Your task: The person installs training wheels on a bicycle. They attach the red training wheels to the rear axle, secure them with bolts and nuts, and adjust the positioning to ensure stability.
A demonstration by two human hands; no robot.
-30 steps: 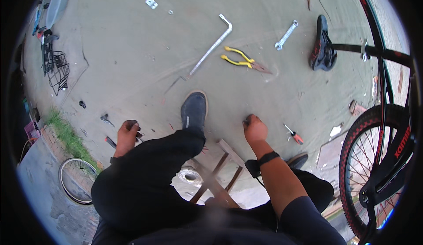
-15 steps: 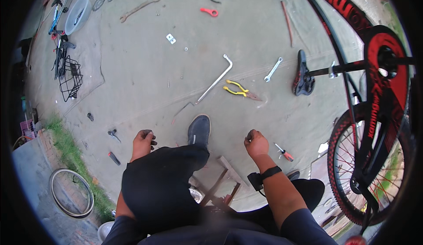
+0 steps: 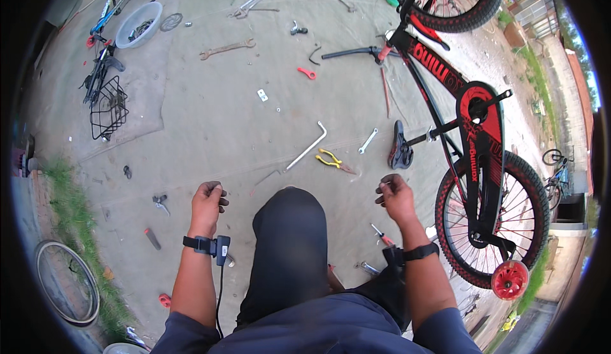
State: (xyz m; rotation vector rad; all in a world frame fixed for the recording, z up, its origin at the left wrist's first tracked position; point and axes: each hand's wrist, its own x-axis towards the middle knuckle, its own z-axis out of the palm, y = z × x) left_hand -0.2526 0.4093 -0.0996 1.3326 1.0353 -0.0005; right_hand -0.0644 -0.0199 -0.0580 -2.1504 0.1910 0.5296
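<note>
My left hand [image 3: 209, 202] hangs over the ground at left, its fingers loosely bent and slightly apart, with nothing seen in them. At right, my right hand [image 3: 396, 199] is held the same way and also looks empty. Between and beyond them lie yellow-handled pliers [image 3: 334, 161] and an L-shaped socket wrench [image 3: 307, 147]. A small combination wrench [image 3: 368, 141] rests nearer the bicycle. Just below my right hand is a screwdriver [image 3: 382, 236]. To the right, a black and red bicycle [image 3: 482, 144] stands upside down, its saddle [image 3: 400, 147] on the ground.
Far off lie a large open-end wrench [image 3: 227, 49], a red ring-ended tool [image 3: 307, 73] and a metal plate [image 3: 262, 95]. A plastic basin [image 3: 139, 26] stands at upper left near a black wire basket [image 3: 109, 108]. A wheel rim [image 3: 67, 282] lies past the grass.
My view has shifted, bringing more of the bicycle, including its front wheel and red training wheel, into sight. My hands are farther apart, and my right hand is nearer the bicycle. Both remain empty.
</note>
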